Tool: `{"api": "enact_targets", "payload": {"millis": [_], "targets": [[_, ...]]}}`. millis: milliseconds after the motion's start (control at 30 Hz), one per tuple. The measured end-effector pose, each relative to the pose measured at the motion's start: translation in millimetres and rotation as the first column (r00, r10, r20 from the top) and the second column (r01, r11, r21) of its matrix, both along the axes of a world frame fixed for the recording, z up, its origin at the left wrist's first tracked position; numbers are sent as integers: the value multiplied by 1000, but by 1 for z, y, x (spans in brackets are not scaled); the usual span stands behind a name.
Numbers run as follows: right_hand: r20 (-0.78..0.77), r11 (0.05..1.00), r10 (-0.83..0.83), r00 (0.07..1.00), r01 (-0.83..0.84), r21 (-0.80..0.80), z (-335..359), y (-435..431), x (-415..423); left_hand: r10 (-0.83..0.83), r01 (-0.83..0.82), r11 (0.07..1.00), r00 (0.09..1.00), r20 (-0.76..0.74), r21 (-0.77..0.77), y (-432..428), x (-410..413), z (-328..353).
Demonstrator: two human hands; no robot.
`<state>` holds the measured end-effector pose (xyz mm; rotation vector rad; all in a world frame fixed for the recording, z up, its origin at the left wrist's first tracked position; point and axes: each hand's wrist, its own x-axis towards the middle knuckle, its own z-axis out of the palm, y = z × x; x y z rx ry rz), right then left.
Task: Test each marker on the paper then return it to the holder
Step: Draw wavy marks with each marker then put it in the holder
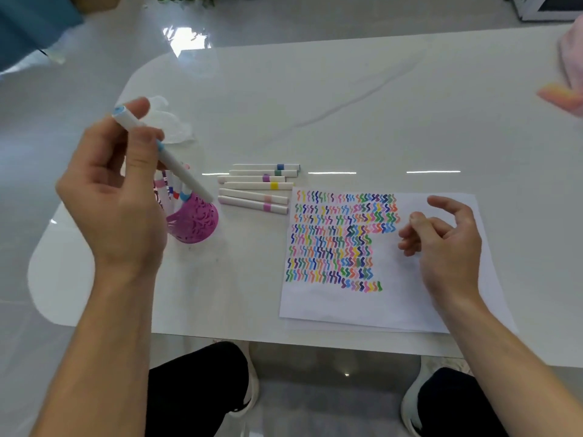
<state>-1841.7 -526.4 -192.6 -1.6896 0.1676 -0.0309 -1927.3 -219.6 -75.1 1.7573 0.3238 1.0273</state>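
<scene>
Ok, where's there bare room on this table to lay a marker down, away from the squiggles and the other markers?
Widest bare patch: the table beyond the loose markers and the paper. Another lies at the front edge, between the holder and the paper's left side. Crowded: between holder and loose markers, by the left hand holding a marker.

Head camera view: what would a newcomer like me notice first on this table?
The white paper on the right, crowded with rows of many-coloured squiggles, stands out most, the empty right hand above it. At left, the left hand holds a blue-banded marker slanted over a bright pink holder. Between them six markers lie side by side on the table.
</scene>
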Motion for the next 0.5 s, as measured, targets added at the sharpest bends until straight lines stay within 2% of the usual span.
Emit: {"api": "enact_targets", "payload": {"millis": [267, 367, 500], "targets": [[28, 999, 8, 1000, -7, -45, -3, 8, -1, 198, -170, 961, 974, -111, 219, 21, -9, -12], [41, 999, -2, 999, 3, -41, -5, 8, -1, 201, -126, 950, 948, -249, 287, 28, -12, -20], [44, 999, -3, 999, 5, -40, -7, 8, 0, 248, -89, 933, 860, -445, 348, 38, -18, -30]]}}
